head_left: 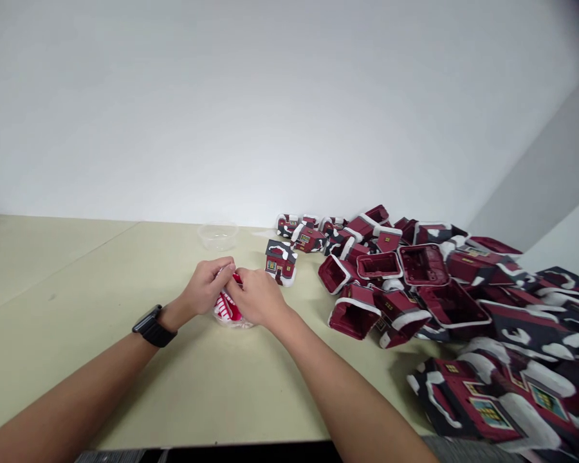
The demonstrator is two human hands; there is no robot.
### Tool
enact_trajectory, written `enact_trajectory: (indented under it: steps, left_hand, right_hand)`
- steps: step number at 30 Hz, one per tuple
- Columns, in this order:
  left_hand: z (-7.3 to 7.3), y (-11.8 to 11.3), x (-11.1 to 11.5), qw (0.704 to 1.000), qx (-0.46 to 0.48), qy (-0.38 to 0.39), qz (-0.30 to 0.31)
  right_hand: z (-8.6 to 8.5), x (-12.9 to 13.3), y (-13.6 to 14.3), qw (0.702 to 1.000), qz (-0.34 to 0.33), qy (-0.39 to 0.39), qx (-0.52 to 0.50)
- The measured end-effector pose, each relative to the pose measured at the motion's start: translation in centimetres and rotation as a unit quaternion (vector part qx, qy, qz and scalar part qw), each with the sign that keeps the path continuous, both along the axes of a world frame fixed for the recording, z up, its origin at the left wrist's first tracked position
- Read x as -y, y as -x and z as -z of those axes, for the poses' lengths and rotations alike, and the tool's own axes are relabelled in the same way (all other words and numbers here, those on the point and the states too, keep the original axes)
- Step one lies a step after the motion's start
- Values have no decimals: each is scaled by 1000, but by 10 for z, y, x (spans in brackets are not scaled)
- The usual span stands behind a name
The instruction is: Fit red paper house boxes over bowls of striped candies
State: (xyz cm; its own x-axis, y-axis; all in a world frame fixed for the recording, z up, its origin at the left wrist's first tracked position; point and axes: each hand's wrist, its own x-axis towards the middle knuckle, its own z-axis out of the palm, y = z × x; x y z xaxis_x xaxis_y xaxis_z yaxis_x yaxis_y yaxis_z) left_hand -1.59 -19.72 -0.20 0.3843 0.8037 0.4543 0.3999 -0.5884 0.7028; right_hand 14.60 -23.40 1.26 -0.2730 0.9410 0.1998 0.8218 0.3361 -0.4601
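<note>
My left hand [208, 285] and my right hand [258, 296] meet above a small clear plastic tub [241, 323] on the table. Both have their fingers closed and pressed together, thumbs close to each other. Red-and-white striped pieces [228, 308] show below and between them, inside the tub. A bit of red also peeks out between the two hands; what the fingertips grip is hidden. Just beyond my right hand stands a small dark red toy house [280, 262] with a snowy black roof.
A clear plastic lid or bowl [219, 236] lies near the wall. A large heap of dark red house shells [422, 263], several with hollow undersides showing, covers the right side of the table. A bigger snowy house [492, 399] lies at the front right edge.
</note>
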Motion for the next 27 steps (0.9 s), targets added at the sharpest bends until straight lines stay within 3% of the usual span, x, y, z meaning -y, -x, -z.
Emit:
enact_trajectory:
  steps: [14, 20, 27]
  left_hand:
    - [-13, -21, -27, 996, -86, 18, 13]
    - [-10, -27, -19, 998, -39, 27, -31]
    - [-10, -24, -8, 998, 8, 48, -27]
  right_hand:
    - [5, -13, -10, 998, 41, -18, -48]
    - [5, -14, -11, 997, 45, -9, -58]
    - [4, -12, -11, 993, 41, -23, -110]
